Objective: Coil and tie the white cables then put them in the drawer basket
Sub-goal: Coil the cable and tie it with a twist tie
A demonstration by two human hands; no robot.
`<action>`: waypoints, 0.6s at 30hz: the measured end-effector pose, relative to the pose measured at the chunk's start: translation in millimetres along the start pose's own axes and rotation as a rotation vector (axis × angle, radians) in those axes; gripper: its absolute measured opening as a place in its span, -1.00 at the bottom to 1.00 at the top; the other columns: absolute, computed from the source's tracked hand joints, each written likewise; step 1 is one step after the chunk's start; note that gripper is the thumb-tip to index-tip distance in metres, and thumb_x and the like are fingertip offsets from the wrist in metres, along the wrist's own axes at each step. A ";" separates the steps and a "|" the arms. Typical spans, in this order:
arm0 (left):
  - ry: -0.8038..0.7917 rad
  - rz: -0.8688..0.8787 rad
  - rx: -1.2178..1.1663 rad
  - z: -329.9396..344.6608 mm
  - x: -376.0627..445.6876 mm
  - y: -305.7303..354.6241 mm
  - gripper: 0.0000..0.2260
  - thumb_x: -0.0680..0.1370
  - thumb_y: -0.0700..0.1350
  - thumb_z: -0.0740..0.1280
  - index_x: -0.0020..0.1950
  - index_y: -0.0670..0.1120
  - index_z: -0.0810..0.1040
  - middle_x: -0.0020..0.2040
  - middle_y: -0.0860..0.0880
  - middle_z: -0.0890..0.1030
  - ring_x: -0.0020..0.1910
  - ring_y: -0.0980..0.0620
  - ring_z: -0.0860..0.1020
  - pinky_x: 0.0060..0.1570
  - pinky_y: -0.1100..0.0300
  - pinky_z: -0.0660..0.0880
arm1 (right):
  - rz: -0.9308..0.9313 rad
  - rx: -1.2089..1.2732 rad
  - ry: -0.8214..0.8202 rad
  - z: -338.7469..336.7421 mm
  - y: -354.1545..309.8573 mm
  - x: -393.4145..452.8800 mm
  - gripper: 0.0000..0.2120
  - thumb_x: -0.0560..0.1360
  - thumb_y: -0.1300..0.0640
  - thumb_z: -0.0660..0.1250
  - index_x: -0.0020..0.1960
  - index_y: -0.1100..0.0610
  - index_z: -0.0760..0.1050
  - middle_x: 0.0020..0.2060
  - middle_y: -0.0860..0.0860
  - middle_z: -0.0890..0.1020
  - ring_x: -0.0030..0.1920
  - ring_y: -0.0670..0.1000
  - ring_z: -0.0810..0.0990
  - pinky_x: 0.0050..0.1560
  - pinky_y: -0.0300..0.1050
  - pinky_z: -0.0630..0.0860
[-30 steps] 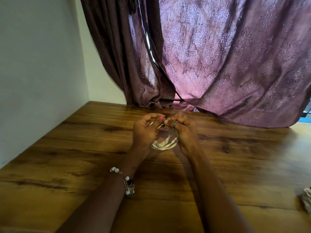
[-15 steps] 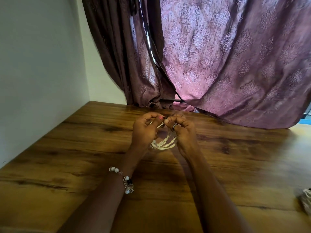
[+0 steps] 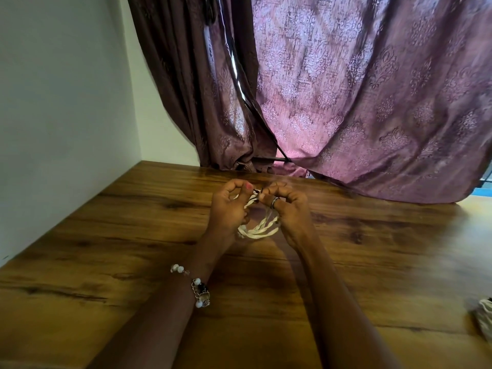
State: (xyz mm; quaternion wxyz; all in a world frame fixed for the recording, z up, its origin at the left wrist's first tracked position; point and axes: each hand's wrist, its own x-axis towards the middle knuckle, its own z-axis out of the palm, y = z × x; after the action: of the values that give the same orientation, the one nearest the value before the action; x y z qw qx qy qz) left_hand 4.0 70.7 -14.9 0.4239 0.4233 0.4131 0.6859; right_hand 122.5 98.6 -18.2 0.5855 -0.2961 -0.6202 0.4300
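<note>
Since the earlier frame the hands are barely shifting, both staying curled above the wooden table [image 3: 133, 235]. The left hand [image 3: 226, 209] and right hand [image 3: 287, 211] are pinching a dark tie [image 3: 257, 193] at the far top of the coiled white cable [image 3: 259, 230]. The coil, cream and loosely twisted, is hanging nearward between the palms, equally close to both.

A coiled bundle of white cables [image 3: 259, 230] is pinched between the left hand [image 3: 229, 206] and right hand [image 3: 286, 209] above the wooden surface [image 3: 133, 235], a purple patterned curtain [image 3: 359, 102] at twelve o'clock.
</note>
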 end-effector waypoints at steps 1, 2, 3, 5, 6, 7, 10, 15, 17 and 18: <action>-0.007 -0.010 -0.006 -0.5 0.0 -0.4 -0.90 0.58 -0.13 0.29 -0.14 -0.06 0.50 -0.33 -0.03 0.54 -0.61 0.20 0.37 -0.62 0.38 0.23 | 0.000 -0.021 -0.005 -0.7 -0.3 0.0 -0.86 0.38 0.42 0.38 -0.25 0.21 0.61 -0.08 0.18 0.51 -0.08 -0.01 0.52 -0.16 -0.31 0.48; -0.015 -0.021 -0.014 -0.9 -0.1 -0.7 -0.89 0.58 -0.13 0.28 -0.14 -0.06 0.50 -0.35 -0.02 0.53 -0.62 0.22 0.36 -0.62 0.39 0.23 | 0.006 -0.033 -0.003 -1.1 0.0 0.4 -0.83 0.37 0.45 0.37 -0.26 0.21 0.61 -0.07 0.17 0.51 -0.07 -0.03 0.53 -0.15 -0.31 0.48; -0.022 -0.030 -0.021 -1.5 -0.3 -0.9 -0.89 0.59 -0.12 0.28 -0.14 -0.05 0.49 -0.37 -0.01 0.53 -0.62 0.22 0.36 -0.62 0.39 0.23 | 0.012 -0.028 -0.003 -1.1 -0.8 0.1 -0.80 0.36 0.48 0.37 -0.26 0.21 0.62 -0.06 0.16 0.51 -0.08 -0.07 0.53 -0.15 -0.31 0.49; -0.037 -0.045 -0.028 -1.6 -0.6 -0.8 -0.89 0.59 -0.11 0.27 -0.14 -0.04 0.50 -0.39 0.01 0.52 -0.62 0.22 0.36 -0.62 0.39 0.23 | 0.018 -0.020 0.002 -1.7 -1.7 -0.2 -0.77 0.33 0.50 0.38 -0.28 0.19 0.62 -0.06 0.14 0.51 -0.10 -0.12 0.54 -0.15 -0.33 0.49; -0.044 -0.051 -0.029 -1.3 -0.8 -0.6 -0.89 0.59 -0.10 0.27 -0.13 -0.03 0.50 -0.40 0.02 0.52 -0.62 0.22 0.35 -0.62 0.39 0.23 | 0.015 -0.031 -0.001 -1.8 -1.9 0.0 -0.76 0.32 0.50 0.39 -0.28 0.18 0.63 -0.07 0.12 0.51 -0.10 -0.13 0.54 -0.15 -0.35 0.48; -0.047 -0.057 -0.030 -1.2 -0.6 -0.9 -0.89 0.59 -0.10 0.27 -0.13 -0.03 0.50 -0.41 0.03 0.52 -0.62 0.22 0.35 -0.62 0.39 0.23 | 0.010 -0.049 -0.009 -2.2 -1.6 0.0 -0.75 0.31 0.50 0.40 -0.28 0.17 0.63 -0.08 0.10 0.52 -0.09 -0.12 0.53 -0.14 -0.36 0.47; -0.066 -0.072 -0.044 -2.0 0.5 -2.1 -0.89 0.59 -0.10 0.26 -0.13 -0.03 0.50 -0.40 0.02 0.51 -0.62 0.22 0.35 -0.62 0.39 0.23 | 0.004 -0.099 -0.008 -2.6 1.4 1.9 -0.79 0.29 0.51 0.40 -0.26 0.23 0.64 -0.08 0.08 0.53 -0.04 -0.08 0.52 -0.09 -0.32 0.47; -0.088 -0.101 -0.059 -2.9 0.8 -5.1 -0.88 0.61 -0.10 0.24 -0.12 -0.04 0.49 -0.39 -0.01 0.51 -0.62 0.19 0.31 -0.61 0.39 0.20 | 0.026 -0.107 0.007 -3.0 2.2 2.2 -0.79 0.30 0.53 0.36 -0.28 0.25 0.64 -0.05 0.11 0.52 -0.05 -0.12 0.52 -0.13 -0.34 0.48; -0.088 -0.115 -0.087 -2.2 1.1 -5.6 -0.88 0.61 -0.11 0.24 -0.11 -0.05 0.50 -0.39 -0.02 0.50 -0.62 0.19 0.28 -0.61 0.40 0.19 | 0.024 -0.102 0.013 -3.4 2.6 2.3 -0.77 0.30 0.53 0.35 -0.29 0.25 0.63 -0.07 0.11 0.53 -0.05 -0.12 0.53 -0.13 -0.32 0.49; -0.093 -0.123 -0.103 -2.0 1.4 -6.0 -0.88 0.61 -0.11 0.23 -0.11 -0.06 0.50 -0.38 -0.04 0.50 -0.62 0.19 0.28 -0.61 0.40 0.19 | 0.022 -0.102 0.014 -3.6 3.0 2.6 -0.77 0.30 0.53 0.35 -0.29 0.25 0.63 -0.08 0.11 0.54 -0.03 -0.10 0.53 -0.11 -0.28 0.50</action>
State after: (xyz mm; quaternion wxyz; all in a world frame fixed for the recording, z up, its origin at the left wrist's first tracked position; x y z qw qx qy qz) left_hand 3.1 73.4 -20.7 0.5050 0.4065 0.3822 0.6585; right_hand 125.2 102.9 -19.7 0.5691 -0.3355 -0.6339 0.4021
